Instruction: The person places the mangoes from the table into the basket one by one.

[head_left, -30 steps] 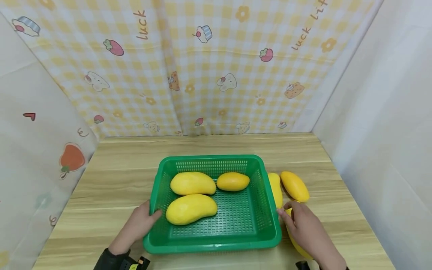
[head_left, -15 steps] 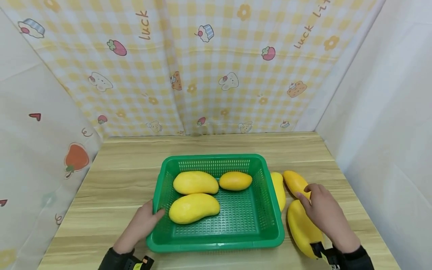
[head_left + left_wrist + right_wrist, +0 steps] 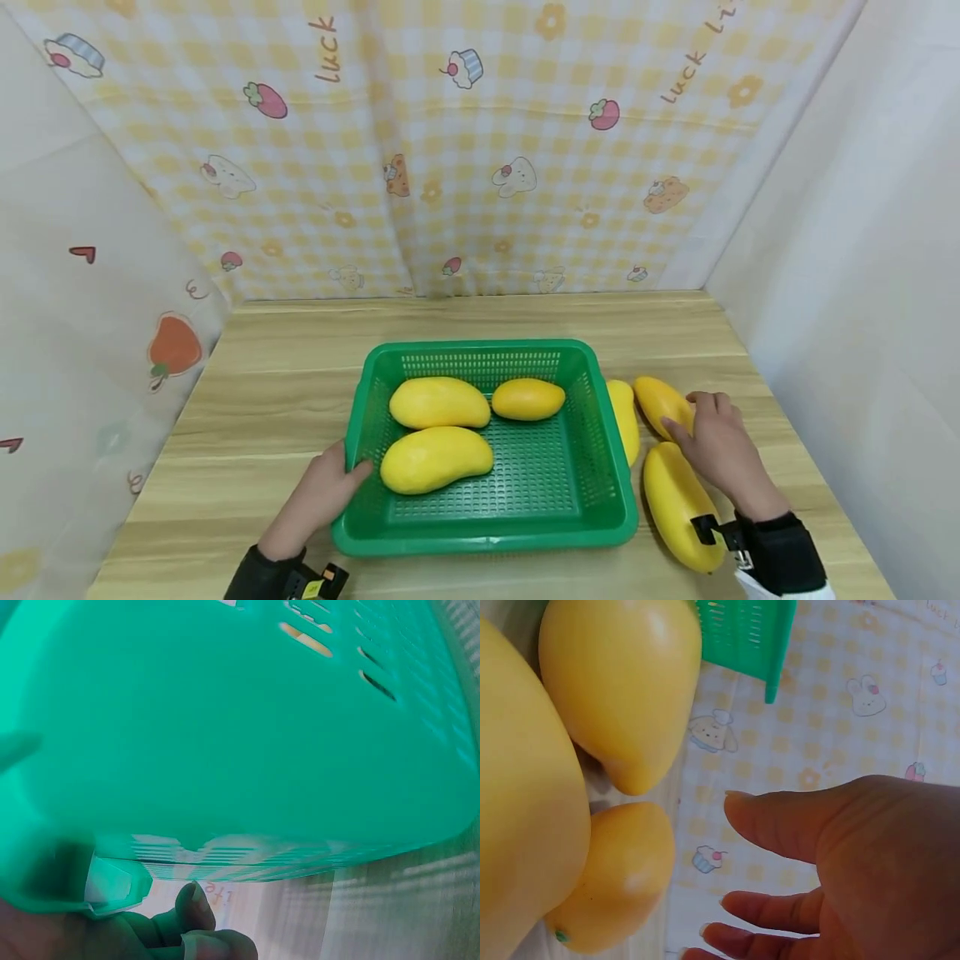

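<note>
In the head view, my left hand (image 3: 322, 492) grips the left rim of a green plastic basket (image 3: 487, 546), thumb over the edge and fingers outside, as the left wrist view also shows. Inside lie two large yellow mangoes (image 3: 437, 460) and one smaller mango (image 3: 528, 399). My right hand (image 3: 723, 454), fingers spread and holding nothing, is beside a small orange-yellow mango (image 3: 660, 402). A large mango (image 3: 678, 512) lies below that hand, partly under the wrist. Another mango (image 3: 623, 421) is partly hidden behind the basket's right wall. The right wrist view shows a gap between thumb and fingers.
The wood-grain table (image 3: 300, 358) extends around the basket. A yellow checked cloth (image 3: 480, 225) hangs behind it, with white cloth walls (image 3: 847, 250) on both sides.
My right hand has moved from the large mango by the basket's right edge, up and right to the small mango. My left hand stays on the rim. The head view has shifted slightly.
</note>
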